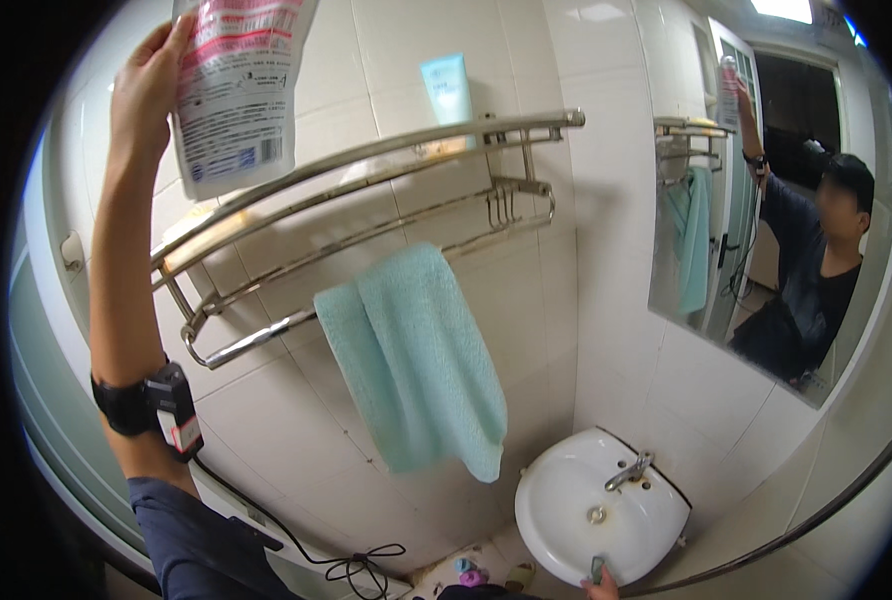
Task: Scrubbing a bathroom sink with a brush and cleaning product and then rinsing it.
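Note:
My left hand [151, 85] is raised at the upper left, its fingers closed on the side edge of a white and pink plastic refill pouch [238, 110]. The pouch hangs upright in front of the metal wall rack [366, 165], its top cut off by the picture's edge. Low down, at the near rim of the white washbasin [556, 500], shows part of my right hand [603, 588]. A small grey-green object [596, 568] sticks up from its fingers; what it is I cannot make out.
A light teal towel [416, 360] hangs from the rack's lower bar. On the rack stands a pale blue squeeze tube [449, 90]. The basin has a chrome faucet [631, 472]. A mirror [766, 240] covers part of the right wall. A black cable [366, 562] hangs below my left arm.

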`<state>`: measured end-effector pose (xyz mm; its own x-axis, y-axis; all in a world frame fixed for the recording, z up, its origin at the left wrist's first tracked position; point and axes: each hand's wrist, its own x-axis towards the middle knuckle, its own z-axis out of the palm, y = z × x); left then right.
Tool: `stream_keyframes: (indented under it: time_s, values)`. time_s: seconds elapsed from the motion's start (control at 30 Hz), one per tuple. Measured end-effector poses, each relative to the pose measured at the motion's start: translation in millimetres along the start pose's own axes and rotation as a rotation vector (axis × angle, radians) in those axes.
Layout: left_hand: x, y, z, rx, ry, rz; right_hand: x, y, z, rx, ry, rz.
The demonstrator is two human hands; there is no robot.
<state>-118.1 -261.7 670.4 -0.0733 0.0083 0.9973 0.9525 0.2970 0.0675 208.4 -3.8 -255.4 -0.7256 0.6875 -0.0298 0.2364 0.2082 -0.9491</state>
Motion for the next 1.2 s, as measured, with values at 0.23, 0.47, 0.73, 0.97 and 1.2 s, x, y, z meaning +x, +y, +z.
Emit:
stream_keyframes:
  time_s: [0.23, 0.47, 0.73, 0.97, 1.2]
  values:
    - [-160.8, 48.7, 21.1, -0.340, -0.360, -0.178, 26.2, -96.1, -30.3, 0.305, -0.251, 0.380]
    - [-403.3, 91.7, 65.7, -0.412, -0.823, -0.262, 29.0, -154.0, -30.8, 0.639, -0.118, 0.629]
    - [-602.3, 93.9, 109.8, -0.470, -1.246, -0.515, 35.8, -139.6, 0.9, 0.908, -0.188, 0.571]
    - [-656.7, 95.4, 147.4, -0.558, -1.348, -1.048, 63.9, -126.6, 48.0, 1.143, 0.054, 0.582]
    - [-668.8, 81.8, 180.2, -0.482, -1.451, -1.164, 57.9, -128.5, 77.3, 1.223, -0.043, 0.780]
